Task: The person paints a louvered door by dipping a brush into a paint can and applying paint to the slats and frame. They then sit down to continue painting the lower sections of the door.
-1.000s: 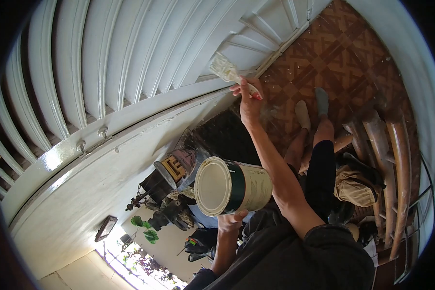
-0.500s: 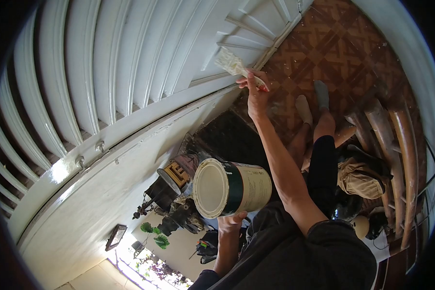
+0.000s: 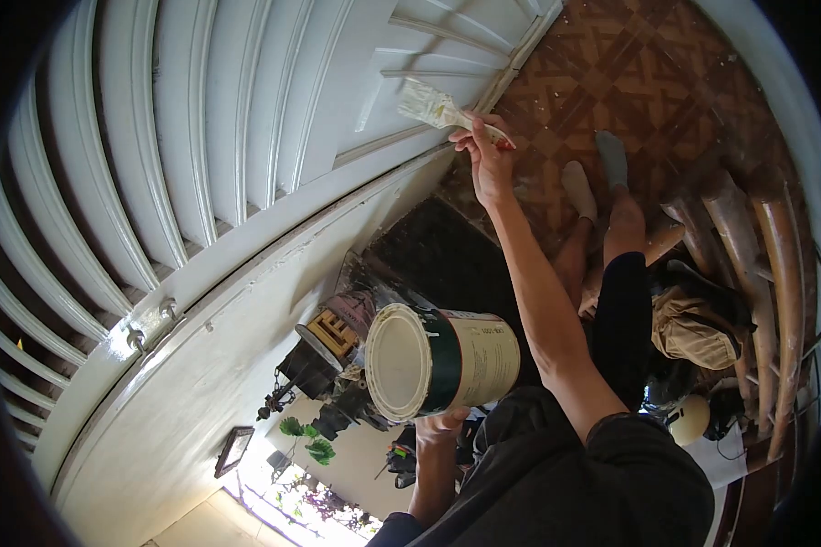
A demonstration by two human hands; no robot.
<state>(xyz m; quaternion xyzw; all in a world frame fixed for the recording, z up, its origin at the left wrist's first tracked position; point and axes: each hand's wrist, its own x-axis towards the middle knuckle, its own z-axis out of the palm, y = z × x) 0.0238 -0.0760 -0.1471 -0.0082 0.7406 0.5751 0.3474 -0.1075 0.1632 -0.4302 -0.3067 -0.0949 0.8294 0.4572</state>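
Observation:
My left hand (image 3: 442,422) grips a paint can (image 3: 485,360) from beneath, fingers partly hidden behind it. The can has a cream and dark green label, and its pale open mouth tilts towards me. Farther forward, my right hand (image 3: 491,157) is closed round the handle of a flat paintbrush (image 3: 433,106). White paint coats the brush's bristles and ferrule. In this view the bristles overlap the white panelled door (image 3: 383,118), close to its moulded ridges.
White louvred slats (image 3: 173,137) curve along the left, above a pale wall (image 3: 182,383). Dark clutter with a plant (image 3: 310,442) stands beyond the can. Wooden rails (image 3: 743,237) and a tan bag (image 3: 698,328) are on the right. My socked feet stand on patterned floor (image 3: 648,73).
The view has shifted slightly. The paintbrush lies a little flatter across the door, and my right hand has turned with it. The can stays in my left hand.

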